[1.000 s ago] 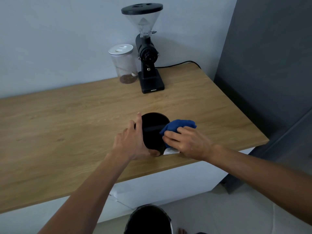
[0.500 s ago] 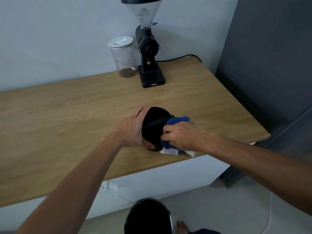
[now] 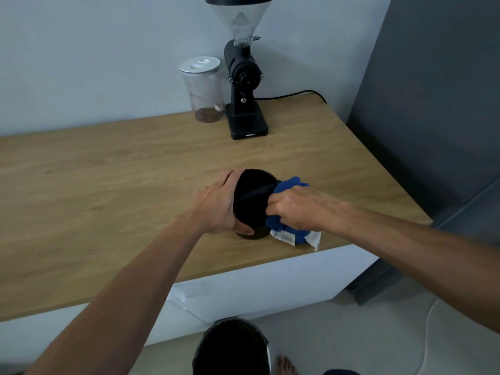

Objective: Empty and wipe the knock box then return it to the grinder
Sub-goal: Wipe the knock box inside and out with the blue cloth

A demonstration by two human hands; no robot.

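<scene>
Wooden counter (image 3: 108,190): left hand (image 3: 216,207) tilts black knock box (image 3: 253,201), blue cloth (image 3: 286,185) inside.

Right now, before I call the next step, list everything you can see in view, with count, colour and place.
knock box: one, black, near the front edge of the counter, tilted toward the camera
cloth: one, blue with a white part, at the knock box's right side
grinder: one, black with a clear hopper, back of the counter by the wall
jar: one, clear with a white lid, just left of the grinder
cable: one, black, behind the grinder
counter: one, wood
bin: one, dark, on the floor below
left hand: gripping the knock box
right hand: holding the cloth
</scene>
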